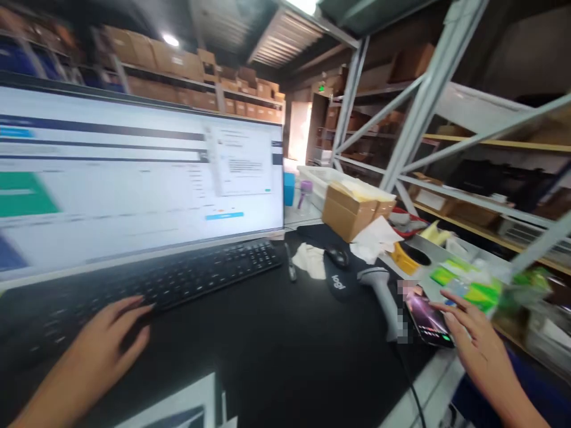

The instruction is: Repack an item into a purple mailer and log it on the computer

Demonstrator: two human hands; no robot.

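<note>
My left hand (104, 339) rests at the front edge of a black keyboard (178, 276), fingers stretched toward the keys, holding nothing. My right hand (473, 336) reaches to the right side of the desk, fingers spread over a smartphone (426, 321) with a lit screen; its fingertips touch the phone's right edge. A grey barcode scanner (381, 291) lies just left of the phone. A wide monitor (134, 172) with a bright window stands behind the keyboard.
A black mouse (338, 257) sits on a black desk mat (276, 345), with a pen (289, 264) and crumpled paper (312, 260) beside it. An open cardboard box (352, 211), green packets (473, 285) and metal shelving (414, 125) crowd the right. Papers (182, 410) lie at the near edge.
</note>
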